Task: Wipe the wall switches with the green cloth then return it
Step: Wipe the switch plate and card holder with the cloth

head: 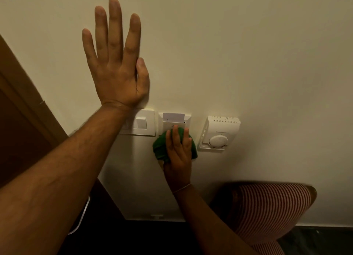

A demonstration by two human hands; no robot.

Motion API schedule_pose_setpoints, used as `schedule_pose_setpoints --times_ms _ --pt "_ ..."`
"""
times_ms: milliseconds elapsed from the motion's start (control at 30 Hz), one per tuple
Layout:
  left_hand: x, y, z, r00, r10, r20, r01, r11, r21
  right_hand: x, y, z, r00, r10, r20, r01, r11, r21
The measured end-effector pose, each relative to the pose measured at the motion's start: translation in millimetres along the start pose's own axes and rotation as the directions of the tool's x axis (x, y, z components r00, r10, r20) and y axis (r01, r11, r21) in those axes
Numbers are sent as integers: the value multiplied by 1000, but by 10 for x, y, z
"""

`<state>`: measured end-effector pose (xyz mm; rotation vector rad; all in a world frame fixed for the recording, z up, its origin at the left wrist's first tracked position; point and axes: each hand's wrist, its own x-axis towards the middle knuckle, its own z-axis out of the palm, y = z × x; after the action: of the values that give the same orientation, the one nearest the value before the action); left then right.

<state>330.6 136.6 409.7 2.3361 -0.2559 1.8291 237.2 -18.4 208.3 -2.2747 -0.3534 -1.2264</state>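
Head view: left hand (116,63) lies flat on the wall (248,54), fingers spread open. Right hand (178,155) grips the bunched green cloth (159,145), pressing it against the key-card switch (174,122) (between light switch (141,123) and thermostat (219,132)).

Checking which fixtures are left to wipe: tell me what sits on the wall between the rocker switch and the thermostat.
In the head view, the key-card holder, card in its slot, sits between the rocker switch and thermostat. The right hand presses the green cloth on its lower part.
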Motion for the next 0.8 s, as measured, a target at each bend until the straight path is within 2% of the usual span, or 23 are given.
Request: schedule_pose_setpoints --times_ms 167,500,800 --pt "2 15 -10 1000 -6 5 6 1000 -16 152 -190 76 991 -121 65 122 992 -11" --pt "-4 20 -26 1000 -21 12 21 1000 -21 363 -280 3 986 -167 25 166 985 37" --pt "-15 -23 12 1000 -12 -7 12 1000 -23 267 95 -171 995 -77 -66 81 995 51"
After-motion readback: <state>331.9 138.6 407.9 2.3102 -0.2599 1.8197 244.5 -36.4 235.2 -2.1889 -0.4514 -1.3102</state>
